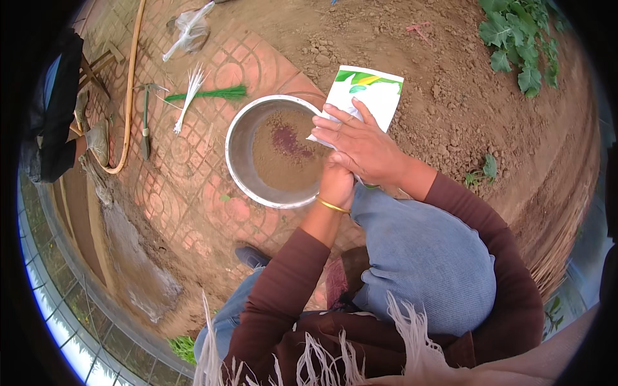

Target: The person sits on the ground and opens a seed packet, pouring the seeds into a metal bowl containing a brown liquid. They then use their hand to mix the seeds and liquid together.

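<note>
A white seed-type packet (367,96) with green and yellow print is tilted over the right rim of a round metal basin (235,166). My right hand (367,144) lies palm down across the packet, its fingers spread and pressing on it. Below it, my left hand (336,179), with a gold-coloured bangle at the wrist, grips the packet's lower part; its fingertips are hidden. Fine brown soil (280,169) covers the basin's bottom. On that soil lies a patch of dark purple grains (289,141). The packet's mouth cannot be seen clearly.
White ties (189,99) cross green ties (217,92) on red paving. Left of them lie a green-handled hand tool (145,123) and a yellow hose (129,96). Another person's shoe (98,141) is beside the hose. A clear plastic bag (190,31) and leafy plants (521,43) stand farther off.
</note>
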Demonstrator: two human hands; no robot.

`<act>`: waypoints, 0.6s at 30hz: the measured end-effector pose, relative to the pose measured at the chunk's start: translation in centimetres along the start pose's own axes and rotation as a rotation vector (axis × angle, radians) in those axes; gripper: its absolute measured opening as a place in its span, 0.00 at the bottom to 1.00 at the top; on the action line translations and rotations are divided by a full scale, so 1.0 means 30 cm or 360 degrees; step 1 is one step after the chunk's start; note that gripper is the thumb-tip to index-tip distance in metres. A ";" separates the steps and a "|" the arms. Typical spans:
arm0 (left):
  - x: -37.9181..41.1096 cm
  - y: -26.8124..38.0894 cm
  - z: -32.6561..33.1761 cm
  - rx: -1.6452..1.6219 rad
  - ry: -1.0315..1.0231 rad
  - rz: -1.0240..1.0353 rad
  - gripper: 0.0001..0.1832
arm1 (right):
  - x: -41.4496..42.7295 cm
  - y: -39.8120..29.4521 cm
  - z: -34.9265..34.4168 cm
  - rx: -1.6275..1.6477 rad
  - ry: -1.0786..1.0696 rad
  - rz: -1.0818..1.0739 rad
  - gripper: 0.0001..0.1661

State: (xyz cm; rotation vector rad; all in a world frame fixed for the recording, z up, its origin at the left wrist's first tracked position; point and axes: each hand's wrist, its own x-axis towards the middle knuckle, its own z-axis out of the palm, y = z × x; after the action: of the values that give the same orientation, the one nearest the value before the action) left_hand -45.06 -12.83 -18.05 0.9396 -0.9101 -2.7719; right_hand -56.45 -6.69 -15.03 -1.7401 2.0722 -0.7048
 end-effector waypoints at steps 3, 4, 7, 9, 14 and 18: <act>-0.042 0.025 0.001 -0.0167 0.0046 -0.0167 0.27 | 0.005 -0.001 0.000 0.0026 -0.0113 -0.0001 0.50; -0.049 0.019 -0.002 -0.0212 0.0046 -0.0131 0.27 | 0.002 0.002 0.003 0.0049 -0.0153 -0.0005 0.57; -0.052 0.005 -0.012 -0.0256 0.0019 -0.0121 0.27 | -0.010 0.017 0.032 0.0363 -0.0132 0.0036 0.64; -0.039 0.016 -0.032 -0.0155 -0.0020 -0.0242 0.26 | -0.022 0.022 0.040 0.0582 -0.0064 0.0109 0.65; 0.003 -0.016 -0.047 -0.0021 0.0156 -0.0085 0.18 | -0.035 0.031 0.049 0.0815 0.0034 0.0208 0.60; 0.027 -0.036 -0.088 0.0076 0.0185 -0.0001 0.20 | -0.039 0.077 0.027 0.0752 0.0636 0.0538 0.36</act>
State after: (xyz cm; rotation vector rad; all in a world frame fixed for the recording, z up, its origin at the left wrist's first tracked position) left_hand -44.05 -13.49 -20.77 1.0955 -0.9617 -2.6742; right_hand -57.67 -5.39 -17.09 -1.0224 2.1311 -1.3785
